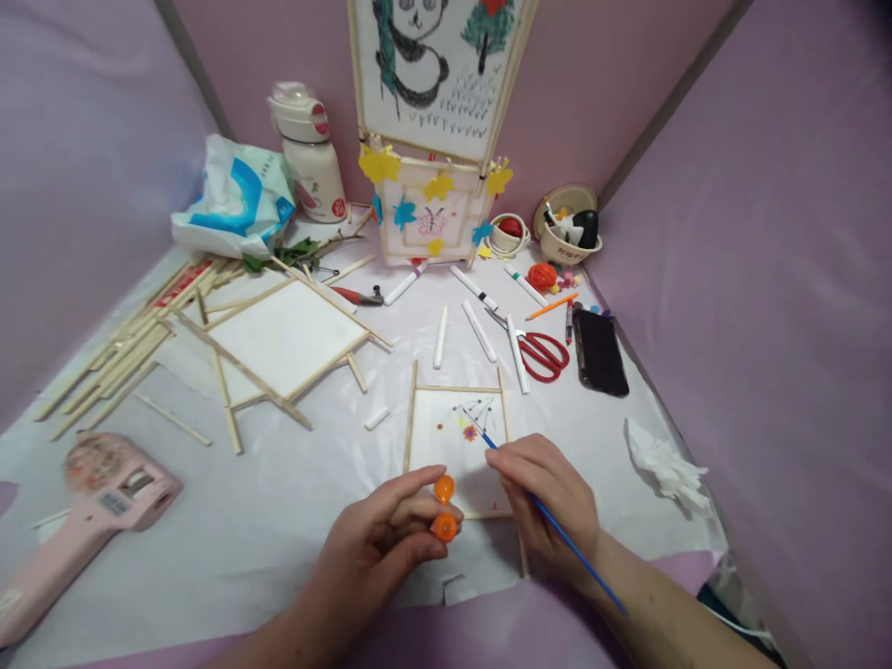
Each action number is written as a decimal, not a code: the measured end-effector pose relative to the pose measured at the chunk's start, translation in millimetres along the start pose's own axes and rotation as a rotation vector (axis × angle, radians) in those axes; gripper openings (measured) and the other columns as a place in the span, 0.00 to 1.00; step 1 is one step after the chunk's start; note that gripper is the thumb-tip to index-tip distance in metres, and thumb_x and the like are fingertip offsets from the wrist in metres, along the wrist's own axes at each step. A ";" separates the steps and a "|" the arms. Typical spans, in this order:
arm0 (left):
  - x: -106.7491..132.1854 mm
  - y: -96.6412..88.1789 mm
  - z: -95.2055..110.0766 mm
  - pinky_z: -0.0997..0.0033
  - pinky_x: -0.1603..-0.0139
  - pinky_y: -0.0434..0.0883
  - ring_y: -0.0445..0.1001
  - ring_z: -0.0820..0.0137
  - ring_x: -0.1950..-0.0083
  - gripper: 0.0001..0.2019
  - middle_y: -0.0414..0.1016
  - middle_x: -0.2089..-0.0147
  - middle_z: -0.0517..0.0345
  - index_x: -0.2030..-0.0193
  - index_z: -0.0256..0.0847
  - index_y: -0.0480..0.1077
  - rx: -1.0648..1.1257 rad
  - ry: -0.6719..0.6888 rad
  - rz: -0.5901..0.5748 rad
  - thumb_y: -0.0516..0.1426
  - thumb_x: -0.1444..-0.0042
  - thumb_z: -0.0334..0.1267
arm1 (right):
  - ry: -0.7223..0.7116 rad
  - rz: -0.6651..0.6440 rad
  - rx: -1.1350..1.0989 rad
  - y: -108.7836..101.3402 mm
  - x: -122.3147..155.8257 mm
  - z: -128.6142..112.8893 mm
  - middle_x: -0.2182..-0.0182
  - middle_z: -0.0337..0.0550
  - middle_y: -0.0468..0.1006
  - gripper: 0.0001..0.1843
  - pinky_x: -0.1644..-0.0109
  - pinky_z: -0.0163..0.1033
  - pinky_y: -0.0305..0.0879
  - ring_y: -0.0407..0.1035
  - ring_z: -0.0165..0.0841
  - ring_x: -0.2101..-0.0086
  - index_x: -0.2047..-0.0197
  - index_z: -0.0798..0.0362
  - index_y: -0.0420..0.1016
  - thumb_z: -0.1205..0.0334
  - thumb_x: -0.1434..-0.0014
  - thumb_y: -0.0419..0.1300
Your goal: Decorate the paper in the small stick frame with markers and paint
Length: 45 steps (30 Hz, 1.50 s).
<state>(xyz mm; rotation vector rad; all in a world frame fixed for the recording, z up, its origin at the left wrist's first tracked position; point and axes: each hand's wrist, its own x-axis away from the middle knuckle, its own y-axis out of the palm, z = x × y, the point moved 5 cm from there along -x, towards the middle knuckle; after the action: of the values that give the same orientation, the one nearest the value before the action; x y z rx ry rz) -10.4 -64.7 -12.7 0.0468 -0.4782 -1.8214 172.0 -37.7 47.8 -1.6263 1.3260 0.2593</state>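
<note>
My left hand (390, 530) grips a small orange paint pot (444, 528) between thumb and fingers; its round orange lid (444, 489) stands open above it. In my right hand (550, 497) is a slim blue paintbrush (575, 548), held like a pen. The brush tip is over a white sheet (446, 446) framed with thin wooden sticks, close to the drawn flowers; whether it touches the paper I cannot tell. Small coloured flowers (469, 433) and thin dark stems with dots show on the sheet. My hands cover part of its lower half.
Several white markers (441, 336), red-handled scissors (544, 357) and a phone (600, 351) lie beyond the sheet. To the left are a stick frame (289, 334), loose sticks (132, 353) and a pink handheld device (115, 492). A decorated panda lantern (425, 209) stands at the back; crumpled tissue (665, 469) is right.
</note>
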 end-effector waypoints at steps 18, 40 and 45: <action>10.8 6.0 22.0 0.80 0.53 0.76 0.82 0.73 0.56 0.31 0.83 0.59 0.68 0.43 0.59 0.73 -0.020 0.267 -0.078 0.62 0.47 0.19 | -0.015 -0.626 0.388 87.7 -31.5 10.8 0.51 0.58 0.75 0.29 0.57 0.51 0.71 0.65 0.45 0.56 0.36 0.63 0.61 0.65 0.39 0.58; 2.2 2.2 24.6 0.74 0.52 0.77 0.82 0.68 0.55 0.21 0.84 0.63 0.61 0.51 0.44 0.75 0.223 0.023 0.024 0.66 0.51 0.23 | -0.013 -0.488 -0.033 64.9 -35.5 8.6 0.49 0.51 0.75 0.35 0.54 0.47 0.71 0.68 0.39 0.56 0.31 0.50 0.55 0.72 0.40 0.58; 1.8 2.0 22.9 0.71 0.51 0.77 0.82 0.66 0.55 0.21 0.84 0.63 0.60 0.50 0.44 0.75 0.219 -0.009 0.018 0.67 0.52 0.25 | 0.021 -0.510 -0.077 65.2 -31.8 6.3 0.46 0.52 0.74 0.33 0.48 0.48 0.71 0.69 0.39 0.51 0.30 0.51 0.53 0.69 0.36 0.56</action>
<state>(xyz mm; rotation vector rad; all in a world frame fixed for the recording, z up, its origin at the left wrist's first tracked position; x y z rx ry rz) -15.4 -60.0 9.4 0.1835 -0.6804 -1.7455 107.8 -7.6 31.0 -1.9728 0.8829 -0.0169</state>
